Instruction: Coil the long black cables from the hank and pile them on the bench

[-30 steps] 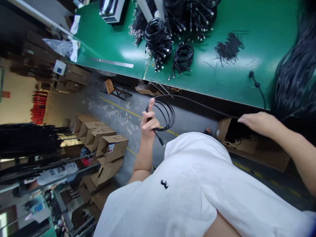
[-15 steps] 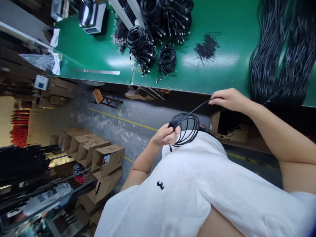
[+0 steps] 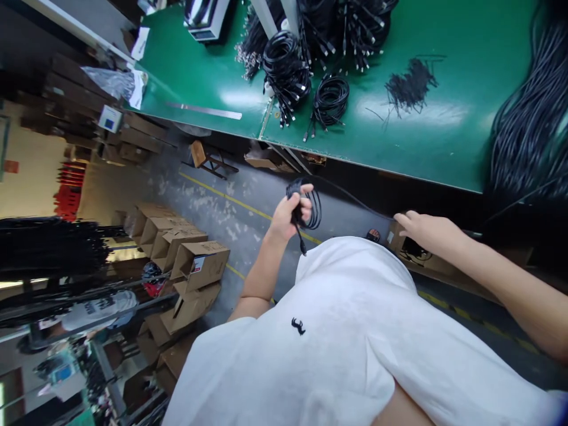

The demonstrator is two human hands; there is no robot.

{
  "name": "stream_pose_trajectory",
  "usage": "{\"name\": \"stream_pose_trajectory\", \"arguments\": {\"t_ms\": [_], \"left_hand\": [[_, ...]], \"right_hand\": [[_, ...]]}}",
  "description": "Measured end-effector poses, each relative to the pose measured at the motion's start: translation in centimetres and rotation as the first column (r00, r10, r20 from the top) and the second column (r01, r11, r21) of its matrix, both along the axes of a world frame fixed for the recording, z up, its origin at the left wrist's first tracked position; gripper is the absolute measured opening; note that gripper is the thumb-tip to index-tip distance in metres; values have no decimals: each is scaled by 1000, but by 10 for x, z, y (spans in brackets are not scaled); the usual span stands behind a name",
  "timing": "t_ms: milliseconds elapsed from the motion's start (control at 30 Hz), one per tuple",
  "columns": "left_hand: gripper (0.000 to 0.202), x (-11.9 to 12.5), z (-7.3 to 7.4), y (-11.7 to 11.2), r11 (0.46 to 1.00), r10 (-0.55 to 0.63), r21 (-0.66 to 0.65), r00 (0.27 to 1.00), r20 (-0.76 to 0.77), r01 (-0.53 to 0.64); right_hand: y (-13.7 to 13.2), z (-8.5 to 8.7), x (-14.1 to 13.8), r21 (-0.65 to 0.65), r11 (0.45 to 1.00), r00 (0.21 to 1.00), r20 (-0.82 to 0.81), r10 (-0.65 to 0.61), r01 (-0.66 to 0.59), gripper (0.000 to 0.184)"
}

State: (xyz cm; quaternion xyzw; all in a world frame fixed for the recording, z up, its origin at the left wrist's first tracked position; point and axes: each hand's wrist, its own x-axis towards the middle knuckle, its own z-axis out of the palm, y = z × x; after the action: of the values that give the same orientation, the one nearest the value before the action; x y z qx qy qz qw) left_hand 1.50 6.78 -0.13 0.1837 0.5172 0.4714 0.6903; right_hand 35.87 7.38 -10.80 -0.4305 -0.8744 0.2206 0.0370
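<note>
A black cable [image 3: 316, 208] is wound in loops, and my left hand [image 3: 290, 212] is closed round the coil in front of my body. One plug end dangles below that hand. From the top of the coil a single strand runs right to my right hand [image 3: 423, 229], which pinches it below the table edge. On the green table [image 3: 461, 136] lies a finished-looking small cable coil [image 3: 331, 100]. Beside it is a larger pile of coiled cables [image 3: 286, 68] with metal plugs. A bundle of long loose cables [image 3: 519, 118] hangs over the table's right part.
Short black ties [image 3: 410, 86] lie heaped on the table, and a steel ruler [image 3: 210, 111] is near its left edge. A device with a display [image 3: 206, 21] stands at the back. Open cardboard boxes [image 3: 199, 263] and a wooden stool [image 3: 199, 155] stand on the floor.
My left hand has raised the coil slightly, away from my body. My right hand has moved down and a little right, drawing the strand across. The whole view has shifted.
</note>
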Motion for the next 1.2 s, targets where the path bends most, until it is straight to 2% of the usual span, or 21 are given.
{"name": "stream_pose_trajectory", "arguments": {"t_ms": [100, 167, 233, 300, 367, 400, 467, 533, 633, 667, 733, 800, 867, 900, 933, 967, 1000, 1033, 1067, 1133, 1200], "left_hand": [[24, 17, -34, -1, 988, -150, -52, 984, -91, 146], [31, 30, -53, -8, 962, -271, -42, 958, -92, 268], [36, 39, -64, -16, 902, -433, -21, 899, -65, 432], [41, 44, -66, -24, 794, -607, -2, 794, -4, 607], [44, 44, -62, -28, 699, -714, 17, 695, 83, 715], [44, 44, -59, -29, 674, -733, 23, 666, 136, 738], [42, 40, -51, -29, 688, -709, 26, 664, 238, 725], [38, 36, -43, -28, 748, -631, 17, 703, 328, 664], [35, 30, -32, -27, 813, -546, 34, 743, 387, 581], [34, 29, -29, -27, 803, -561, 45, 728, 393, 594], [36, 31, -23, -28, 731, -643, 75, 648, 409, 678], [39, 36, -17, -31, 607, -740, 111, 509, 440, 787], [43, 39, -11, -34, 505, -797, 143, 395, 457, 851], [44, 38, -7, -35, 499, -802, 142, 394, 449, 855], [45, 37, -3, -35, 527, -795, 129, 433, 426, 840], [44, 33, 0, -33, 585, -771, 114, 506, 388, 803], [43, 29, 3, -31, 659, -728, 104, 596, 338, 745], [42, 25, 5, -28, 729, -674, 105, 682, 286, 676], [41, 21, 5, -25, 784, -618, 116, 749, 239, 610], [38, 15, 0, -19, 853, -521, 138, 836, 174, 503], [37, 12, -10, -17, 903, -427, 125, 893, 141, 412]], "right_hand": [[-18, 39, -37, 75, 952, 950, 125, 286, -297, 18], [-13, 60, -59, 94, 891, 895, 89, 437, -444, 18], [1, 71, -73, 146, 863, 875, 66, 480, -485, 18], [16, 74, -79, 190, 868, 888, 70, 454, -458, 17], [24, 73, -78, 228, 877, 905, 62, 421, -423, 19], [24, 72, -76, 259, 878, 913, 48, 405, -403, 22], [13, 71, -72, 355, 876, 935, -13, 355, -328, 29], [-7, 68, -68, 395, 892, 953, -107, 283, -220, 31], [-31, 60, -68, 230, 973, 970, -231, 73, -19, 26], [-34, 57, -71, 151, 987, 965, -262, -7, 49, 30], [-30, 55, -82, 38, 993, 928, -362, -90, 111, 50], [-16, 59, -97, -27, 1000, 859, -511, -27, 15, 51], [-2, 64, -112, -88, 981, 769, -634, 81, -176, 33], [4, 66, -119, -136, 961, 734, -673, 89, -241, 26], [7, 66, -125, -203, 945, 711, -702, 41, -255, 21], [9, 64, -131, -288, 934, 688, -723, -67, -212, 18], [9, 59, -137, -391, 912, 643, -732, -227, -123, 17], [7, 51, -143, -510, 860, 561, -720, -408, -28, 17], [4, 43, -150, -633, 773, 449, -683, -576, 30, 20], [-5, 25, -167, -848, 529, 228, -519, -824, -19, 28], [-15, 12, -182, -947, 274, 94, -293, -952, -170, 39]]}}
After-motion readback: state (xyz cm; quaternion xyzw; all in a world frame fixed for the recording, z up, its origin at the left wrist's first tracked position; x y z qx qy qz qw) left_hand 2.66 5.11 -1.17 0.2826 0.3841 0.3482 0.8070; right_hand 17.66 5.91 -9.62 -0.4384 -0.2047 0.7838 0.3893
